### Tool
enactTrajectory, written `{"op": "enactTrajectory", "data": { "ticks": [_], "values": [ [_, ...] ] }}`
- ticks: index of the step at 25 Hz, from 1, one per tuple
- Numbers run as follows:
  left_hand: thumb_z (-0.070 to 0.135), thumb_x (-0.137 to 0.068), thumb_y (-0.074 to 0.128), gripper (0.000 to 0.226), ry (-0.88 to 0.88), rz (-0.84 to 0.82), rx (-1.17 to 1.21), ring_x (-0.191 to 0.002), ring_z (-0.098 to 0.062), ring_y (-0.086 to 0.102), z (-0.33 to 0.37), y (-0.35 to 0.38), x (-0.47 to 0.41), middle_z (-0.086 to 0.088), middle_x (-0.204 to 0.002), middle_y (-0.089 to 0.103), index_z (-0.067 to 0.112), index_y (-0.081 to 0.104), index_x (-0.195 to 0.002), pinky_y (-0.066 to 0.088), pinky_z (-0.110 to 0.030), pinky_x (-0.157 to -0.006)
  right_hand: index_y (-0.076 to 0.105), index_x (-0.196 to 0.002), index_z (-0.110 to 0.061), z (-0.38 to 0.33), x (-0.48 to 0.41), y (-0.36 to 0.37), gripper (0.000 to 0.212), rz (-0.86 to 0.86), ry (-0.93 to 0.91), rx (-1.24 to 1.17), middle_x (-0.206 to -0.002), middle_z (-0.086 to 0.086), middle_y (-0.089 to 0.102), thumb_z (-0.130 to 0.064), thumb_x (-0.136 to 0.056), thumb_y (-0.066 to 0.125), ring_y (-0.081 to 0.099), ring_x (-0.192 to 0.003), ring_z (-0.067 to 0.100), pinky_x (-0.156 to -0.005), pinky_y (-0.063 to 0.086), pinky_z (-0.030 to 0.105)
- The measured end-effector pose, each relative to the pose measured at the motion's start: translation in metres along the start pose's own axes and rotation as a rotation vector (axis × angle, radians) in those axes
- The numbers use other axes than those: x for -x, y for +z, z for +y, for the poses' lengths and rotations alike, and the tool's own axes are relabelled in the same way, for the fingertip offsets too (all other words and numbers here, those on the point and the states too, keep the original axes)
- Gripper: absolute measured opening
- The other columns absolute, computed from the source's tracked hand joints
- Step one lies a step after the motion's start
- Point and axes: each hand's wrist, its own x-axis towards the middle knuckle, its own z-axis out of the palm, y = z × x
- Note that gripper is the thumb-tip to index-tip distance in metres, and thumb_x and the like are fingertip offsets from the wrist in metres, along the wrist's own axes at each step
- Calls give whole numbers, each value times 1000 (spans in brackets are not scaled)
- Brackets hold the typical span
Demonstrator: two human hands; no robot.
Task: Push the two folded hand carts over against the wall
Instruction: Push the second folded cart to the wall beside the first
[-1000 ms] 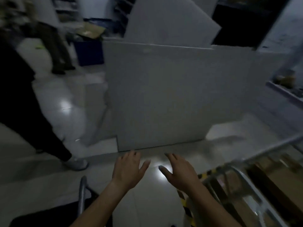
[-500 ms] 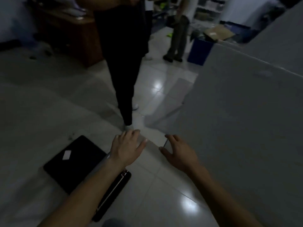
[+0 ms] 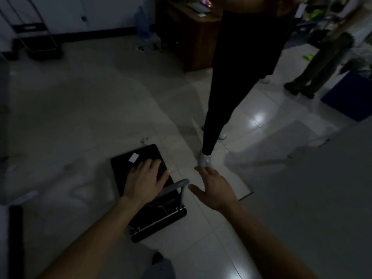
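Left grip (image 3: 146, 181): released, fingers spread, palm down over the black deck of the folded hand cart (image 3: 141, 158); contact cannot be confirmed. Right grip (image 3: 215, 188): released, fingers spread, just beside the cart's grey handle (image 3: 175, 185), not touching it. The cart lies flat on the tiled floor (image 3: 80, 117). A second hand cart (image 3: 34, 37) stands against the far wall (image 3: 100, 13), well apart. A bystander's black-clad legs (image 3: 231, 77) stand beyond the cart
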Motion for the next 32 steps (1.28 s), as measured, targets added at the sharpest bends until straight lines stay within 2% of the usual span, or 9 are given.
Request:
{"op": "enactTrajectory", "data": {
  "ticks": [6,9,12,17,20,23,26,29,32],
  "values": [
    [63,-95,22,66,-122,10,-28,-87,-29,62,-33,13,4,-10,-108,64,14,57,-120,52,-40,-65,41,-138,-17,-21,-45,34,61,-94,-130,-3,-120,8,56,-45,-87,59,55,-104,31,-83,46,41],
    [63,-94,24,66,-192,50,-62,-85,-31,63,-43,28,14,-11,-106,65,12,59,-118,51,-38,-65,40,-138,-18,-23,-60,48,61,-163,-197,20,-120,9,55,-43,-86,59,53,-106,31,-85,45,41],
    [62,-93,26,64,-262,10,-38,-87,-33,63,-51,39,21,-12,-104,65,13,60,-117,51,-40,-69,38,-139,-17,-22,-79,63,63,-212,-259,34,-124,12,53,-41,-86,61,52,-107,34,-83,42,41],
    [56,-94,37,55,-286,55,-16,-66,-35,62,-72,83,46,-14,-83,63,9,64,-102,51,-38,-56,40,-140,-16,-16,-85,105,66,-261,-307,-42,-121,13,56,-42,-84,66,52,-109,33,-84,42,39],
    [57,-93,35,55,-290,33,-19,-64,-36,61,-82,103,54,-15,-79,61,9,62,-96,49,-37,-56,42,-139,-15,-10,-87,129,70,-271,-344,-30,-121,15,57,-53,-83,58,53,-108,35,-88,43,44],
    [64,-95,25,60,-319,-89,39,-74,-35,60,-83,115,58,-14,-86,60,12,54,-96,44,-37,-63,39,-141,-16,-4,-88,148,73,-297,-379,8,-124,15,55,-61,-84,44,52,-110,37,-92,41,49],
    [69,-90,14,64,-343,-171,20,-81,-32,61,-76,125,58,-12,-90,63,17,51,-94,44,-38,-71,43,-138,-15,-1,-89,162,68,-280,-414,49,-127,16,55,-59,-87,40,51,-112,37,-96,38,50],
    [74,-88,7,64,-371,-226,46,-79,-28,63,-70,131,57,-7,-82,66,25,47,-77,42,-38,-78,48,-134,-15,0,-92,175,64,-314,-428,75,-126,13,56,-59,-90,36,51,-112,34,-98,33,48],
    [74,-88,6,71,-408,-273,25,-75,-26,64,-69,131,58,-6,-78,65,24,54,-73,43,-34,-72,54,-125,-15,1,-92,183,66,-301,-435,73,-116,11,60,-64,-90,27,54,-104,31,-97,34,47]
  ]
}}
